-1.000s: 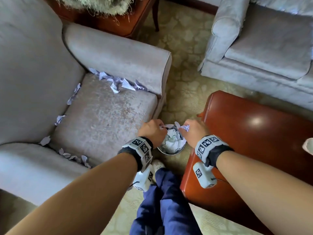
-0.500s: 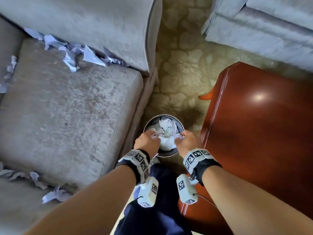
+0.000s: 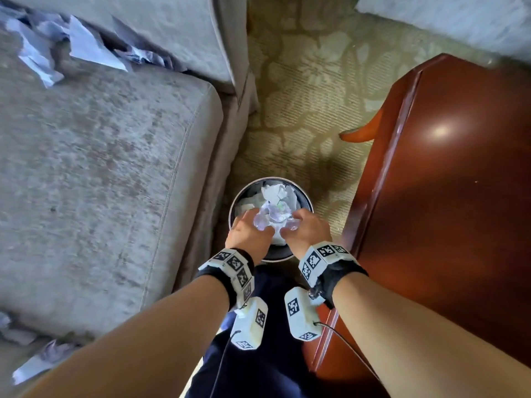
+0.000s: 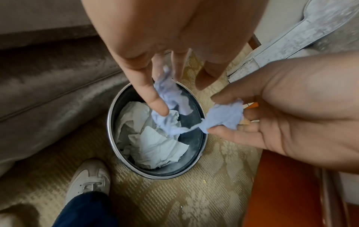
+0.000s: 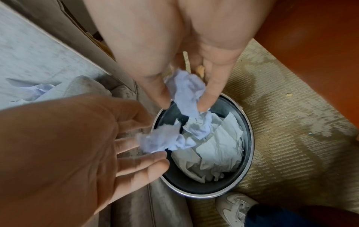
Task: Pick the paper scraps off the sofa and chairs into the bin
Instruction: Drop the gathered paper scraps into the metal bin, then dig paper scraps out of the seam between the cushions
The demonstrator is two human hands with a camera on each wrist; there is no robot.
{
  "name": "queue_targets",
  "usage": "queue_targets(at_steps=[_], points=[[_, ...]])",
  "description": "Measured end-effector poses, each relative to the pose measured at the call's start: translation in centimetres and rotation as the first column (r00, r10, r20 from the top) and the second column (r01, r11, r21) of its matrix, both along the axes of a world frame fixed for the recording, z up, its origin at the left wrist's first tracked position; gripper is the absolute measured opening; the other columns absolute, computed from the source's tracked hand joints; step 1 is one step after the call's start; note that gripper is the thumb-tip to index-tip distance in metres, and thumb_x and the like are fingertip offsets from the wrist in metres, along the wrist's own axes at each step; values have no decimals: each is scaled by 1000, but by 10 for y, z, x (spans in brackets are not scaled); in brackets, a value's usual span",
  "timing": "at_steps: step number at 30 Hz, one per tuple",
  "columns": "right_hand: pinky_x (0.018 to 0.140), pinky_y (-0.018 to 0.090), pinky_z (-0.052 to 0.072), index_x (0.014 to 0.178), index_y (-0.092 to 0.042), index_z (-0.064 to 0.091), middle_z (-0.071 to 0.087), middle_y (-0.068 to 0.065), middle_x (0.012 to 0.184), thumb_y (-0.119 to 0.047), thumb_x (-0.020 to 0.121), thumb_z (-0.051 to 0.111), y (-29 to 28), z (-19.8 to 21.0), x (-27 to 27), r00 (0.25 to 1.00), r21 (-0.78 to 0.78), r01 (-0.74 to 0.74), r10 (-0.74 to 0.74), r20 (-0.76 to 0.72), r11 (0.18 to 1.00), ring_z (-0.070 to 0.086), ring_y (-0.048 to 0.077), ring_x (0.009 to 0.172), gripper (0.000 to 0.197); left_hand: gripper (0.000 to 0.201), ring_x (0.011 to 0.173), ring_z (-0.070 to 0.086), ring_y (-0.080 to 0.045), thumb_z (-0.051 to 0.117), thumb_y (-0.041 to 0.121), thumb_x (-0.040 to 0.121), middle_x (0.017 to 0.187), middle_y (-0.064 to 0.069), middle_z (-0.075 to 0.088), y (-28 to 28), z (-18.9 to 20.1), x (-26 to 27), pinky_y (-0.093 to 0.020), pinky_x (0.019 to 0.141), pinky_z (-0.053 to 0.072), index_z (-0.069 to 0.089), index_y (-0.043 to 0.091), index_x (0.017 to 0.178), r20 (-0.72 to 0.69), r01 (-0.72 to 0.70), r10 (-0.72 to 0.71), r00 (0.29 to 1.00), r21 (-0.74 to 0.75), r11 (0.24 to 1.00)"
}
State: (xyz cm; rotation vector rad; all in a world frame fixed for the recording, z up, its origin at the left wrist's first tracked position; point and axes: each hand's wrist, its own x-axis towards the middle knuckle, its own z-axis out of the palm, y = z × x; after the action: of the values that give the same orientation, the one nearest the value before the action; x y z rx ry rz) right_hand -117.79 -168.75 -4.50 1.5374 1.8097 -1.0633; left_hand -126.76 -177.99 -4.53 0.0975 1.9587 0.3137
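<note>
A round dark metal bin [image 3: 238, 203] stands on the carpet, part filled with crumpled white paper [image 4: 155, 145]. Both my hands hover over its near rim. My left hand [image 4: 174, 92] points down with fingers straight, and a pale blue scrap [image 4: 169, 98] slips along its index finger into the bin. My right hand [image 5: 184, 104] pinches another blue scrap [image 5: 186, 90] between thumb and finger. More scraps [image 3: 86, 47] lie along the back crease of the armchair seat [image 3: 100, 182], and some scraps [image 3: 37, 366] lie at its front left.
A glossy red-brown wooden table [image 3: 459, 168] stands close on the right of the bin. A pale sofa [image 3: 445, 18] is at the far right across the patterned carpet [image 3: 310, 81]. My shoe [image 4: 89, 181] is beside the bin.
The head view has tipped down and closer to the bin. Both hands have sunk lower over it, and the left hand's fingers have spread, letting its scraps fall.
</note>
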Motion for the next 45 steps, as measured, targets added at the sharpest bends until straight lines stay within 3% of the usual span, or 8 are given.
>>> queue_targets(at_steps=[6, 11, 17, 24, 30, 34, 40, 45], points=[[86, 25, 47, 101, -20, 69, 69, 2, 108, -15, 84, 63, -1, -4, -9, 1000, 58, 20, -21, 22, 998, 62, 24, 105, 19, 65, 108, 65, -28, 51, 44, 78, 139, 0, 56, 1, 5, -10, -40, 98, 50, 42, 41, 143, 23, 36, -37, 999, 12, 999], [75, 17, 42, 98, -19, 70, 68, 2, 104, -2, 80, 58, -4, -4, -15, 998, 76, 63, -65, 12, 995, 63, 21, 95, 27, 56, 120, 57, -25, 55, 38, 87, 143, 1, 52, -8, 3, -17, -38, 100, 47, 44, 37, 142, -8, 52, -52, 999, 4, 999], [77, 19, 43, 99, -15, 71, 70, 2, 101, -1, 78, 59, -6, 3, -13, 1000, 106, 9, -9, -3, 994, 63, 23, 98, 28, 50, 112, 61, -25, 56, 40, 88, 136, 0, 55, -21, 9, -26, -30, 89, 47, 49, 39, 137, -26, 41, -41, 999, 4, 999], [84, 22, 48, 99, -18, 71, 70, -2, 105, -6, 80, 61, -3, 49, -5, 999, 104, -36, 38, -17, 994, 62, 22, 104, 24, 44, 100, 66, -26, 57, 43, 86, 128, 0, 60, -28, 63, -39, -40, 92, 53, 55, 36, 130, -88, 35, -32, 996, 28, 999], [84, 23, 50, 96, -22, 70, 71, -2, 101, -14, 80, 65, -7, 124, 2, 996, 150, -53, 63, -59, 987, 65, 21, 96, 18, 36, 95, 67, -21, 56, 42, 86, 123, 9, 66, -37, 138, -46, -33, 90, 54, 62, 35, 120, -170, 24, -6, 985, 100, 995], [78, 20, 47, 93, -22, 69, 71, 0, 97, -16, 81, 63, -14, 190, 9, 984, 233, -138, 160, -78, 963, 66, 23, 94, 15, 29, 99, 59, -16, 56, 39, 90, 116, 8, 66, -41, 200, -40, -22, 82, 43, 63, 34, 118, -224, 140, -106, 969, 141, 980], [78, 27, 54, 92, -6, 71, 71, 8, 88, -12, 86, 62, -32, 331, 34, 953, 399, -215, 280, -112, 891, 67, 26, 85, 12, 29, 97, 59, -22, 51, 32, 88, 117, -1, 66, -46, 326, -18, -24, 81, 43, 67, 33, 112, -338, 353, -261, 904, 246, 903], [80, 35, 54, 83, -16, 66, 67, 3, 84, -19, 87, 61, -47, 455, 82, 954, 520, -149, 261, -148, 841, 64, 26, 84, 7, 30, 92, 55, -25, 45, 27, 92, 109, -8, 65, -38, 448, 25, -25, 82, 42, 69, 26, 109, -483, 550, -385, 787, 264, 793]])
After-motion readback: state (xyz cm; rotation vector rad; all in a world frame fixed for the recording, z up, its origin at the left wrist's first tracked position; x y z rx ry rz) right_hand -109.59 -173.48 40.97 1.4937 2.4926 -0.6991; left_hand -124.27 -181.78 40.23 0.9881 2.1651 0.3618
